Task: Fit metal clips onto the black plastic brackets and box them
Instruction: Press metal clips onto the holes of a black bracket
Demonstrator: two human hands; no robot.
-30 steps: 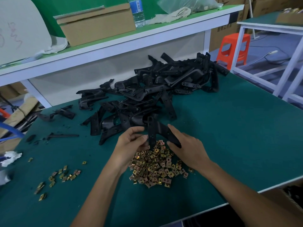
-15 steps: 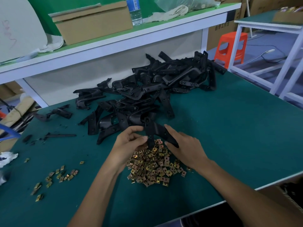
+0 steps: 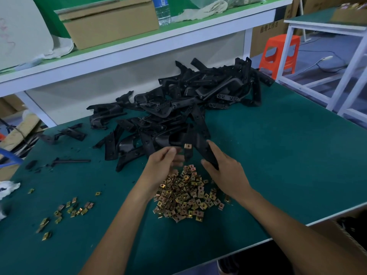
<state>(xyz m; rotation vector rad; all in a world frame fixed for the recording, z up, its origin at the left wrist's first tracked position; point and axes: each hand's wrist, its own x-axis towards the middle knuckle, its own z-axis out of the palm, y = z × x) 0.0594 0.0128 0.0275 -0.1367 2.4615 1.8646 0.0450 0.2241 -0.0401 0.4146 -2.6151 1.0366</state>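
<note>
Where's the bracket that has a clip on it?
Head view, centre: the right hand grips the bracket over the clip pile's far edge, just before the bracket heap, left hand beside it.

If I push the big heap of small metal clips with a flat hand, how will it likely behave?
The heap of clips is loose, separate pieces, so it would probably scatter, not slide as one. The clips look flat and angular, so rolling seems unlikely.

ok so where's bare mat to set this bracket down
Widest bare mat lies right of the bracket pile and clip heap, out to the table's right edge. A smaller strip runs along the near edge below the heap. Crowded: centre, and loose clips at left.
</note>
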